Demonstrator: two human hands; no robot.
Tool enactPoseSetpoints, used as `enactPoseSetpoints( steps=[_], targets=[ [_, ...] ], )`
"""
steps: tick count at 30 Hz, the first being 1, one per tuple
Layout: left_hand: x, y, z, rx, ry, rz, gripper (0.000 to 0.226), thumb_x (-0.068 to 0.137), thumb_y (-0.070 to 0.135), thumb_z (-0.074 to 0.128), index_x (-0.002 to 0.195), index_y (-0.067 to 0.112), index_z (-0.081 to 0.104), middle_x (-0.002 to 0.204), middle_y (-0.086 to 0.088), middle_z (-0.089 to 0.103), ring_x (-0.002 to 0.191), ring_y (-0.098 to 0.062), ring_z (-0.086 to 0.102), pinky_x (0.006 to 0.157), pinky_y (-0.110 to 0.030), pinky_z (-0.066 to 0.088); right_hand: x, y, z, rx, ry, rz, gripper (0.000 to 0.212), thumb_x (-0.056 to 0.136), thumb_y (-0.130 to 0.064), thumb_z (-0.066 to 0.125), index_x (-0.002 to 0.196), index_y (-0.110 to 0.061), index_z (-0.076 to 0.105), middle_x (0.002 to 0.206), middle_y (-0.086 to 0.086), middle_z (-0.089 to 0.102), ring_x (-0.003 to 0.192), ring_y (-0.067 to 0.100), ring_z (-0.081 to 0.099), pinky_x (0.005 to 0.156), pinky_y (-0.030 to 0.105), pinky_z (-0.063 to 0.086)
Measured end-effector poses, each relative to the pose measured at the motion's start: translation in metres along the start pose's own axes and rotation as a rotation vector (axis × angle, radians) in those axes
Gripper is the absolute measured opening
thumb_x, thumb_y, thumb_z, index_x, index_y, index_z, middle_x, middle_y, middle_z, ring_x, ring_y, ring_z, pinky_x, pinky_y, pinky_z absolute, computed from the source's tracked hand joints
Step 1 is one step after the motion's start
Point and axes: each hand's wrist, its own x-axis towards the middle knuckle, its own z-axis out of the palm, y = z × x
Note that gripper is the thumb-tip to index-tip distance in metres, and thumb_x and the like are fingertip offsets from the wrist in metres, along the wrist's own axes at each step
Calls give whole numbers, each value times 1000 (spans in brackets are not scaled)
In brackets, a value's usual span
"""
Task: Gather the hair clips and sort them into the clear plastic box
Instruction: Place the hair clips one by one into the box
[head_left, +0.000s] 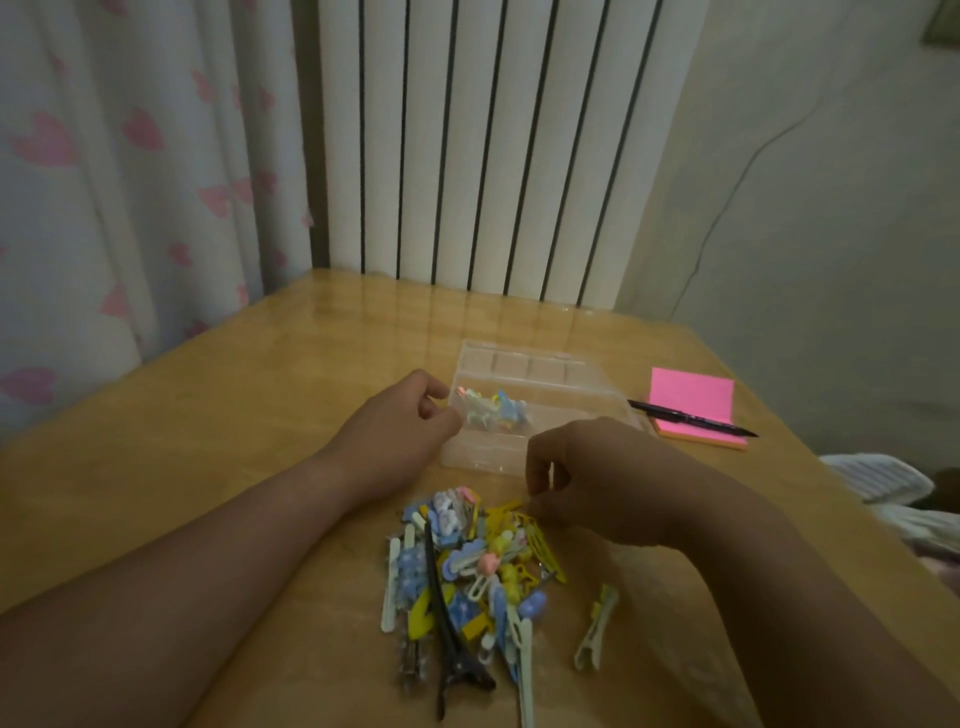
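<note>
Wooden table (208, 441), dim light. The clear plastic box (597, 371) lies open past the middle of the table, divided into compartments. A small cluster of sorted clips (493, 413), pastel blue, green and yellow, sits in its near-left compartment. The other compartments look bare.

The main pile of hair clips (467, 571) lies on the table just short of the box. It is a dense heap of blue, yellow, pink and pale pieces, with a long black clip (441, 618) lying across it. One pale green clip (597, 629) lies apart, to the right of the heap.

The left hand (405, 421) is against the box's left wall, beside the sorted cluster, its fingers loosely curled. Blur hides whether it pinches a clip, steadies the box or holds nothing. The right hand (597, 478) hangs over the far right edge of the pile. Its fingers are curled downward toward a yellow clip (511, 512), and a firm grip cannot be confirmed.

Judged step: mid-sorting and early in the task, with most clips unsorted. The right hand appears to be selecting the next piece.

The next move likely calls for lifting one clip free without dragging tangled neighbours along. It then goes to a compartment matching its kind. The stray green clip still needs gathering.

A pink sticky pad (691, 397) with a pen (691, 417) on it sits right of the box.
</note>
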Motion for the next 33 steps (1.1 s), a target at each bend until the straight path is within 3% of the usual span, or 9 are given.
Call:
enactPoseSetpoints(
  steps=[4,9,11,15,20,25,30,33],
  targets=[
    [0,-1,4,2,4,-11,33,102,44,62,129,26,59,96,8,65,91,-14,65,86,-39,53,-3,3,0,53,44,-32,8,93,-35,74,90,-29,70,86,-11,65,79,6,61,72,27,54],
    [1,-3,6,27,15,-3,28,102,43,61,126,28,57,95,8,67,88,-10,65,85,-39,53,2,19,-8,416,455,45,14,92,-35,78,84,-28,69,76,-4,71,67,8,67,60,23,52],
    [2,-4,7,44,20,6,30,101,45,60,126,29,56,94,10,67,88,-10,65,84,-39,54,10,25,-13,521,535,121,14,93,-33,78,85,-24,71,76,-1,73,63,7,68,59,27,52],
    [4,-7,8,51,8,-1,32,98,50,58,125,32,55,94,13,66,88,-12,64,80,-37,53,39,32,-27,581,476,250,13,94,-27,78,90,-15,74,80,-1,76,67,11,70,61,28,50],
    [2,-7,6,40,-16,-16,51,85,62,49,126,33,54,94,14,65,86,-14,63,72,-36,48,77,35,-37,494,294,332,16,90,-25,82,90,-9,82,84,7,76,66,16,60,45,20,42],
    [3,-7,6,69,-16,-17,44,94,59,54,129,33,54,98,15,64,88,-14,63,73,-36,47,109,41,-24,317,178,471,29,76,-26,93,90,-4,81,81,10,76,71,23,68,59,30,54],
    [2,-6,6,71,-31,-20,46,96,59,54,133,31,53,100,14,64,88,-15,63,72,-35,45,124,46,-6,180,227,504,30,78,-35,86,84,-8,77,76,9,73,73,27,71,63,31,53],
    [1,-5,5,66,-34,-20,50,92,60,53,132,31,54,101,14,64,90,-16,63,74,-37,48,109,45,-2,204,380,460,32,87,-40,77,76,-10,79,70,6,75,68,27,72,65,32,55]
  ],
)
